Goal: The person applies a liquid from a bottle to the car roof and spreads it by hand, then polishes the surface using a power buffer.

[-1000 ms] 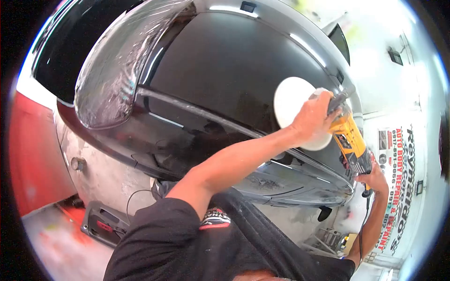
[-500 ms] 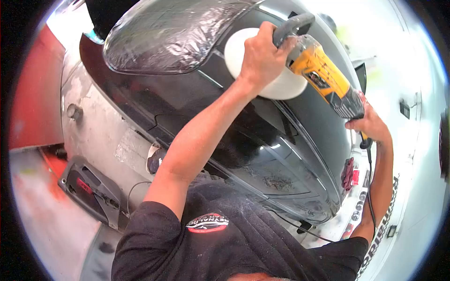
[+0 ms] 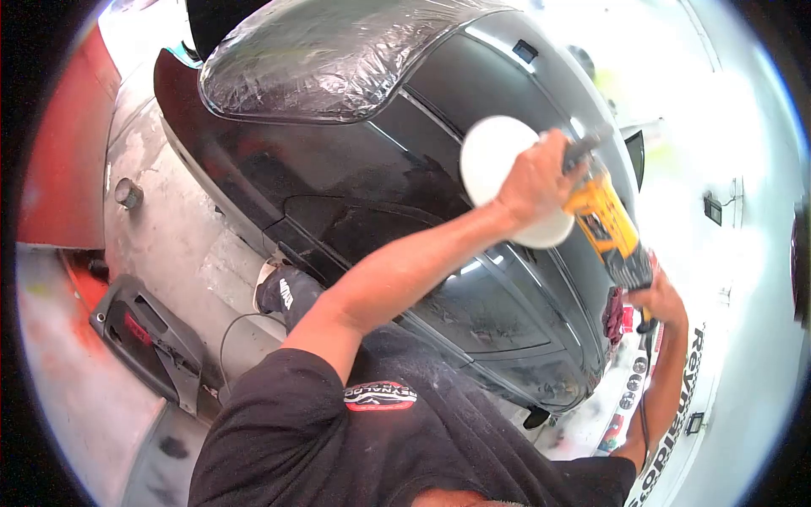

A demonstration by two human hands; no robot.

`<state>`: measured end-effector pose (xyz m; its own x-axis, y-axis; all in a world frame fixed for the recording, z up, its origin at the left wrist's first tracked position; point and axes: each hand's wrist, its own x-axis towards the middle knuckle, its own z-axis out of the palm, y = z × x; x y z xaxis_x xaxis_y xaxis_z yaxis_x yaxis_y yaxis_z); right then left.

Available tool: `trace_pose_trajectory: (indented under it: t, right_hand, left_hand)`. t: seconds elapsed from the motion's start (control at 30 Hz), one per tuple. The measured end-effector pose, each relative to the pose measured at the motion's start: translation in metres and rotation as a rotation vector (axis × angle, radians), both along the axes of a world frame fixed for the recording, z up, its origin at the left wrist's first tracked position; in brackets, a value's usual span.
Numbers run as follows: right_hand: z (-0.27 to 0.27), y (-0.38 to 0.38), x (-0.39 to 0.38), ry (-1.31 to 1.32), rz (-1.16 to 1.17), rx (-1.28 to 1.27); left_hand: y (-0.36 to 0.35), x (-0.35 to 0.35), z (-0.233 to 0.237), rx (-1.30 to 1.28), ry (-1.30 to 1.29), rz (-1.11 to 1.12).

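A yellow and black polisher (image 3: pixel 606 215) with a large round white pad (image 3: pixel 492 159) is held over the side of a dark car body (image 3: pixel 325 173). My left hand (image 3: pixel 539 179) is closed around the black front handle (image 3: pixel 583 150), above the pad. My right hand (image 3: pixel 661 296) grips the black rear end of the tool, from which its cord hangs down along my right arm. The pad lies against or very near the glossy panel; the hand and arm hide part of it. Motion smears the tool and my left hand slightly.
Crinkled plastic film (image 3: pixel 296 63) covers the window area. A dark plastic trim panel (image 3: pixel 148 342) lies at the left by a red panel (image 3: pixel 68 152). A small cylinder (image 3: pixel 128 193) stands on the floor. A maroon cloth (image 3: pixel 613 317) is at the right.
Both hands and the polisher have moved down the image, towards my body, with the pad also shifting right across the car. Both grips stay closed.
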<state>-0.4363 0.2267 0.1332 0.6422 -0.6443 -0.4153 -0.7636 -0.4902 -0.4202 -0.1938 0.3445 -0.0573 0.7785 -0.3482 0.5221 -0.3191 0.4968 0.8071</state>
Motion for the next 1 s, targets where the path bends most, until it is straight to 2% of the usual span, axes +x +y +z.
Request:
trace_pose_trajectory:
  t: [0.07, 0.1, 0.2, 0.27, 0.4, 0.5, 0.6, 0.7, 0.83, 0.87, 0.93, 0.97, 1.0]
  right_hand:
    - [-0.002, -0.003, -0.055, -0.034, -0.098, 0.006]
    - [0.005, 0.011, -0.065, 0.089, -0.147, -0.099]
    - [-0.002, -0.002, -0.125, -0.034, -0.227, -0.091]
    - [0.0, -0.006, -0.133, 0.07, -0.242, -0.201]
    - [-0.001, -0.008, -0.125, 0.071, -0.259, -0.155]
    - [-0.006, -0.022, -0.091, 0.008, -0.162, -0.125]
    - [0.001, -0.024, -0.034, -0.016, -0.19, -0.052]
    - [0.0, -0.035, 0.014, 0.021, -0.168, -0.114]
    - [-0.005, -0.06, 0.069, 0.132, 0.024, -0.237]
    - [-0.01, -0.052, 0.088, 0.049, 0.074, -0.11]
    - [-0.025, -0.045, 0.111, -0.093, 0.19, 0.006]
    - [-0.041, -0.055, 0.112, -0.14, 0.176, 0.046]
    - [-0.057, -0.053, 0.121, -0.189, 0.264, 0.021]
  left_hand:
    - [-0.016, -0.038, 0.007, 0.056, -0.019, -0.103]
    - [-0.025, -0.054, 0.01, 0.064, -0.042, -0.149]
    - [-0.042, -0.087, 0.017, 0.056, -0.075, -0.252]
    - [-0.052, -0.088, 0.016, 0.057, -0.082, -0.286]
    - [-0.054, -0.078, 0.019, 0.041, -0.103, -0.232]
    - [-0.056, -0.049, 0.018, 0.03, -0.095, -0.189]
    - [-0.068, -0.01, 0.013, -0.011, -0.099, -0.1]
    - [-0.073, 0.031, 0.01, -0.03, -0.099, -0.022]
    - [-0.069, 0.082, 0.006, -0.036, -0.035, 0.052]
    - [-0.06, 0.097, 0.006, 0.124, -0.005, -0.041]
    - [-0.05, 0.117, 0.006, 0.161, -0.054, 0.136]
    - [-0.051, 0.132, -0.003, 0.203, -0.15, 0.313]
    - [-0.037, 0.143, 0.008, 0.142, -0.125, 0.203]
